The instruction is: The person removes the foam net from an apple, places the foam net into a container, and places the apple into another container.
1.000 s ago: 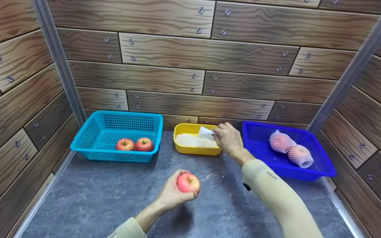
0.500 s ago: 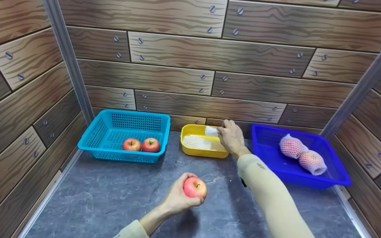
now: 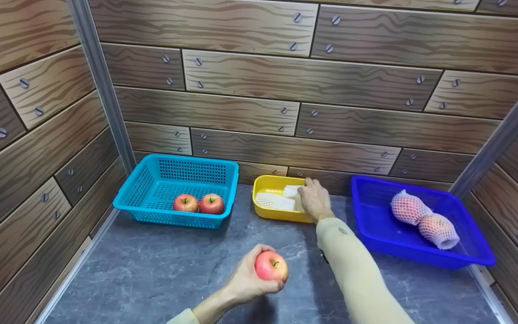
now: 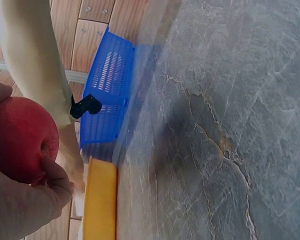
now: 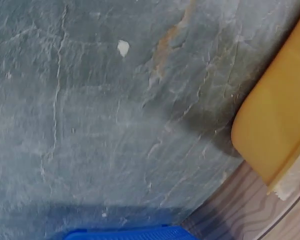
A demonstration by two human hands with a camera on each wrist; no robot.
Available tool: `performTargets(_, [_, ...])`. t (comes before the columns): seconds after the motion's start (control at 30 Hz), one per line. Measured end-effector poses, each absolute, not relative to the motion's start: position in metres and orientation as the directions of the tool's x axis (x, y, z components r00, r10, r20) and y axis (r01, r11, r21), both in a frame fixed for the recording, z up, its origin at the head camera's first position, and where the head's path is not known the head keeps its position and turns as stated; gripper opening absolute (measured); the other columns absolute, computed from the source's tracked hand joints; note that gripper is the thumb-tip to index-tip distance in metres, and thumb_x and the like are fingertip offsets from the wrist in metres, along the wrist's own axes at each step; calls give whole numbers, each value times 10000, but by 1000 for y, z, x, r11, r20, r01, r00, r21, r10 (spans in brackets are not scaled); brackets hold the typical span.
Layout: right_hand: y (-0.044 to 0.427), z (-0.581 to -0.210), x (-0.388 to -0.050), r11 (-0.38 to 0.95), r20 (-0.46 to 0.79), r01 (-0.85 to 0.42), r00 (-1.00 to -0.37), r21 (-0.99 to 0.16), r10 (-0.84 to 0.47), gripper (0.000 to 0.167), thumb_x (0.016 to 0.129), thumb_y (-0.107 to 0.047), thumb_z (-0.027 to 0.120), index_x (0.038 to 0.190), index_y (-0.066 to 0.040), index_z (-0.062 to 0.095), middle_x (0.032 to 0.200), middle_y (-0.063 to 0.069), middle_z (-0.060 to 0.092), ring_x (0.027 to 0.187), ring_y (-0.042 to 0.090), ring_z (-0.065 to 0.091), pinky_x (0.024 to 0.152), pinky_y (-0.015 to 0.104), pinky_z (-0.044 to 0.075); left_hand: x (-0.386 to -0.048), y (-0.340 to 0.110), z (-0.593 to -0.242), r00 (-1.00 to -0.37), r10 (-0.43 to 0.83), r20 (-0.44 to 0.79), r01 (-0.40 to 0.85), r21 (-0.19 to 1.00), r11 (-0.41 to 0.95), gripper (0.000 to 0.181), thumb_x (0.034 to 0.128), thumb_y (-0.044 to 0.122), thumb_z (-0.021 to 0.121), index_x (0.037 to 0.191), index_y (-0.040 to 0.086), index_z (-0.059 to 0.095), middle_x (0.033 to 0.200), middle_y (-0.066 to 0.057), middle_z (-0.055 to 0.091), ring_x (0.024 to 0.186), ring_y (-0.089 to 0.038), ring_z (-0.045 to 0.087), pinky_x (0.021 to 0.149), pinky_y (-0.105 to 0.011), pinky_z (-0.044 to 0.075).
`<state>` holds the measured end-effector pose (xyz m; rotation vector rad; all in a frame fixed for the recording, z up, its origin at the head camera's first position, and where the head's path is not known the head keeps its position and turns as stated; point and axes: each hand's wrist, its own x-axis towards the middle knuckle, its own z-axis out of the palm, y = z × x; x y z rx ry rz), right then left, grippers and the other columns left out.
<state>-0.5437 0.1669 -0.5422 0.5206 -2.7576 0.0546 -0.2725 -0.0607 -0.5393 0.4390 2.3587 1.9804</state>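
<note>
In the head view the left hand [image 3: 251,278] grips a red-yellow apple [image 3: 271,266] above the table's middle; the left wrist view shows its thumb and fingers round the apple [image 4: 25,137]. The right hand [image 3: 315,198] reaches over the right end of the yellow tray [image 3: 281,214], pinching a white foam net [image 3: 292,191]. Another white net [image 3: 274,201] lies flat in that tray. At the right wrist view's edge, a fingertip touches white net [image 5: 296,175] above the yellow tray [image 5: 272,120].
A teal basket [image 3: 176,218] at the left holds two bare apples [image 3: 185,203]. The blue basket [image 3: 421,253] at the right holds two apples in foam nets [image 3: 438,230]. Wood-patterned walls [image 3: 241,112] stand behind and at both sides of the grey table [image 3: 160,270].
The right hand has lowered the pinched net further into the yellow tray. The left hand still grips its apple. The head view has shifted, so everything appears farther right in it.
</note>
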Motion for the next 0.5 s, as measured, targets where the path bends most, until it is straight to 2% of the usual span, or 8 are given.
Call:
performTargets(0.13, [171,-538,-544,948,69,-301,-953,-102,-295,179,1007,-143,689,1075,-83,844,1105,159,771,1042,360,739,955,607,634,-270,-58,-538,-959,244,142,182,972,151,625,699,150,944,1262,173,675,1147,-23,746,985,-88,699,837,-228,581])
performTargets(0.23, [174,-533,-544,948,-58,-274,-956,-162,-286,339,1018,-274,676,1238,-63,825,1251,156,817,1176,354,752,1092,595,593,-270,-56,-537,-959,248,134,176,972,156,626,698,150,943,1262,195,675,1149,-18,751,984,-90,699,826,-228,580])
performTargets(0.33, [176,-529,-543,938,-117,-285,-943,-195,-311,480,1002,-330,597,1327,-37,794,1341,177,801,1269,371,732,1150,573,563,-270,-54,-536,-958,250,140,182,972,151,630,698,140,941,1265,197,673,1159,-23,748,990,-93,699,830,-232,585])
performTargets(0.5, [177,-524,-539,926,-82,-314,-938,-210,-337,519,989,-331,546,1324,-15,786,1356,193,796,1319,395,721,1161,570,557,-271,-52,-537,-955,248,160,196,972,128,638,697,123,943,1272,174,671,1177,-34,739,1005,-89,696,843,-231,589])
